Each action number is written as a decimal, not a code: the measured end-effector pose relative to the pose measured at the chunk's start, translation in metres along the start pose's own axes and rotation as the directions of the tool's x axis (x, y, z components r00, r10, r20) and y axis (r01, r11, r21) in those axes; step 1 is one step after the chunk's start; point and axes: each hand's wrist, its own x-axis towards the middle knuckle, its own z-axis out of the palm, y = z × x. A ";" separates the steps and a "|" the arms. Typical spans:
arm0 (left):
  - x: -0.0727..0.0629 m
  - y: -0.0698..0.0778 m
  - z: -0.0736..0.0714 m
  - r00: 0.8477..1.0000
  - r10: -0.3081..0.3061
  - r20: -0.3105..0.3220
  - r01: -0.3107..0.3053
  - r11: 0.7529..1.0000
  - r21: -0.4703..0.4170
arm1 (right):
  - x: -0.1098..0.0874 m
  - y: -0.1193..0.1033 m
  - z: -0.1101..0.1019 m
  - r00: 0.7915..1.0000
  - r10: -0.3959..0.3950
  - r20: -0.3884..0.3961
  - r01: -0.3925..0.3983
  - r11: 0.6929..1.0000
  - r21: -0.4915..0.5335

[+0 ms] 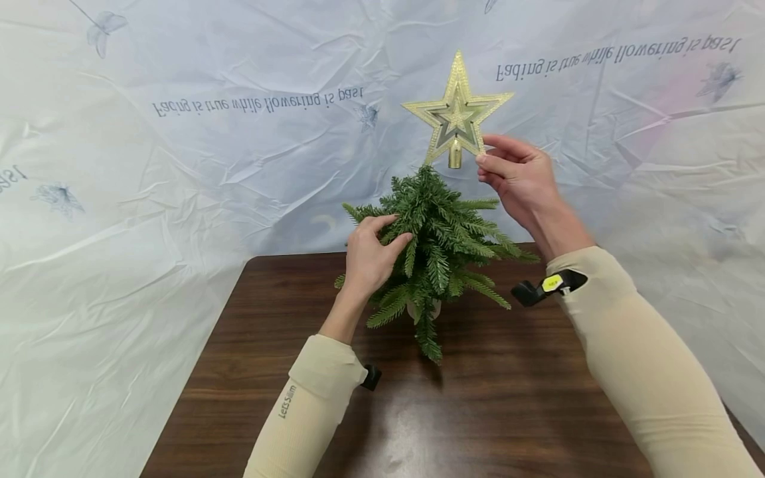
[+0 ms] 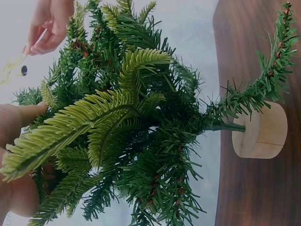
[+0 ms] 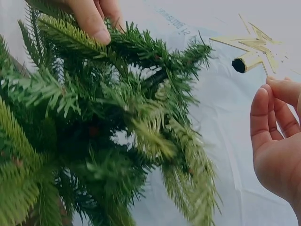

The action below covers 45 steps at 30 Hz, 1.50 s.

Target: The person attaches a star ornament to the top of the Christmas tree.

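A gold star tree topper (image 1: 457,86) is held up by my right hand (image 1: 521,174), pinched at its lower right point between thumb and fingers. Its short hollow socket (image 3: 242,64) faces down, a little above and beside the tip of a small artificial Christmas tree (image 1: 439,242). My left hand (image 1: 369,255) grips the upper left branches of the tree, thumb and fingers on either side of the greenery. Needles partly cover the fingers in the left wrist view. The tree stands upright on a round wooden base (image 2: 269,132), mostly hidden by branches in the head view.
A dark wood-grain table (image 1: 269,398) lies under the tree. Behind it hangs a wrinkled pale sheet (image 1: 287,166) with printed lettering and flowers. Long lower branches (image 1: 427,338) spread outward over the tabletop. Each wrist wears a small black camera mount (image 1: 548,287).
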 end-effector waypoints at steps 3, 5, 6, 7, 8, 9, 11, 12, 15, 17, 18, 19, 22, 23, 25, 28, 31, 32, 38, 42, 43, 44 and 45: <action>0.000 0.000 0.000 1.000 -0.004 0.001 0.004 1.000 -0.001 | 0.002 0.003 0.006 1.000 -0.003 0.003 0.003 1.000 0.000; -0.001 0.001 0.000 1.000 -0.006 0.002 0.006 1.000 -0.001 | 0.004 0.004 0.010 1.000 -0.001 0.002 0.001 1.000 -0.003; -0.001 0.001 0.000 1.000 -0.009 0.002 0.009 1.000 -0.001 | 0.004 0.005 0.011 1.000 0.001 0.000 -0.001 1.000 -0.008; -0.001 0.001 0.000 1.000 -0.011 0.002 0.011 1.000 -0.002 | 0.005 0.005 0.013 1.000 0.004 -0.002 -0.004 1.000 -0.013; -0.001 0.002 0.000 1.000 -0.013 0.003 0.013 1.000 -0.002 | 0.006 0.006 0.014 1.000 0.006 -0.004 -0.006 1.000 -0.017; -0.001 0.002 0.000 1.000 -0.015 0.004 0.015 1.000 -0.004 | 0.006 0.006 0.016 1.000 0.009 -0.006 -0.009 1.000 -0.025; -0.001 0.002 0.000 1.000 -0.013 0.006 0.013 1.000 -0.006 | 0.008 0.007 0.018 1.000 0.010 -0.007 -0.010 0.999 -0.040; -0.001 0.002 0.000 1.000 -0.012 0.006 0.012 1.000 -0.009 | 0.008 0.008 0.019 1.000 0.010 -0.008 -0.010 0.999 -0.046; -0.001 0.002 0.000 1.000 -0.004 0.003 0.004 1.000 -0.013 | 0.010 0.010 0.023 1.000 0.009 -0.004 -0.009 0.998 -0.056; -0.001 0.002 0.000 1.000 -0.003 0.001 0.003 1.000 -0.014 | 0.011 0.011 0.025 1.000 0.012 0.000 -0.012 0.998 -0.058; -0.001 0.002 0.000 1.000 -0.004 0.001 0.004 1.000 -0.014 | 0.012 0.012 0.025 1.000 0.015 0.001 -0.015 0.998 -0.059; -0.001 0.003 0.000 1.000 -0.005 0.002 0.005 1.000 -0.013 | 0.012 0.013 0.026 1.000 0.016 0.003 -0.016 0.998 -0.062; -0.001 0.003 0.001 1.000 -0.010 0.005 0.010 1.000 -0.010 | 0.012 0.015 0.028 1.000 0.022 0.005 -0.021 0.997 -0.070; -0.001 0.003 0.001 1.000 -0.012 0.005 0.012 1.000 -0.012 | 0.012 0.016 0.028 1.000 0.023 0.004 -0.023 0.997 -0.075; -0.001 0.003 0.001 1.000 -0.013 0.005 0.013 1.000 -0.011 | 0.013 0.017 0.028 1.000 0.024 0.005 -0.023 0.995 -0.092; -0.001 0.003 0.001 1.000 -0.011 0.004 0.011 1.000 -0.013 | 0.013 0.020 0.027 1.000 0.025 0.001 -0.025 0.992 -0.121; -0.001 0.002 0.001 1.000 -0.009 0.004 0.009 1.000 -0.012 | 0.012 0.022 0.027 0.999 0.031 -0.005 -0.032 0.990 -0.137; -0.001 0.002 0.001 1.000 -0.008 0.004 0.008 1.000 -0.013 | 0.012 0.022 0.026 0.999 0.034 -0.006 -0.035 0.990 -0.137; -0.001 0.000 0.001 1.000 -0.007 0.000 0.007 1.000 -0.012 | 0.012 0.027 0.025 1.000 0.031 0.003 -0.030 0.990 -0.135; -0.001 0.000 0.000 1.000 -0.007 -0.002 0.007 1.000 -0.010 | 0.011 0.029 0.023 1.000 0.026 0.005 -0.025 0.989 -0.146; -0.001 0.000 0.000 1.000 -0.006 -0.002 0.006 1.000 -0.011 | 0.011 0.029 0.023 1.000 0.024 0.006 -0.023 0.988 -0.151; -0.001 0.000 0.000 1.000 -0.005 -0.003 0.005 1.000 -0.009 | 0.011 0.029 0.022 1.000 0.022 0.008 -0.020 0.988 -0.155; 0.000 0.000 0.000 1.000 -0.004 -0.003 0.003 1.000 -0.008 | 0.011 0.030 0.022 1.000 0.020 0.011 -0.018 0.987 -0.161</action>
